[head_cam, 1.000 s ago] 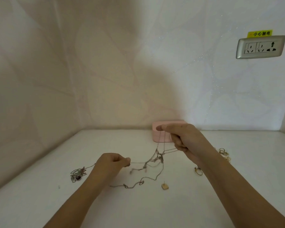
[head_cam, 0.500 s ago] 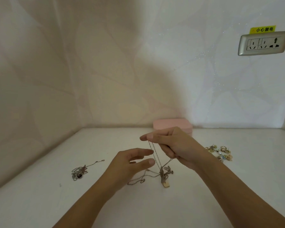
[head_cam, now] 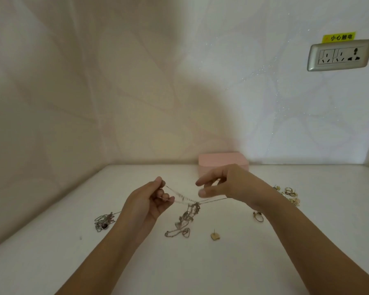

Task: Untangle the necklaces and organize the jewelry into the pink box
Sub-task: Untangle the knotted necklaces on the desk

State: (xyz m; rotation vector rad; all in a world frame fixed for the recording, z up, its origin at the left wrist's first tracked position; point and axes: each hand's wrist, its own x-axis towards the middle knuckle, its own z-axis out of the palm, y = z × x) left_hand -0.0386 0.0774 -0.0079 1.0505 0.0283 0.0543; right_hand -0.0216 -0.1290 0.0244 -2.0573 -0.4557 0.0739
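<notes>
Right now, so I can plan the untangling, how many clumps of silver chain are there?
2. The held clump hangs between the left hand and right hand; the loose clump lies on the table, beside the left forearm. Arms may hide more.

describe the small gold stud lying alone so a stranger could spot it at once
From the pink box at the back wall, come toward the camera past the tangled silver chains. Just right of their lower end lies the gold stud. It alone is a flat gold piece with a post sticking up.

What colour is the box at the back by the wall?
Pale pink. The jewelry box shows best in the head view, behind the hands.
</notes>
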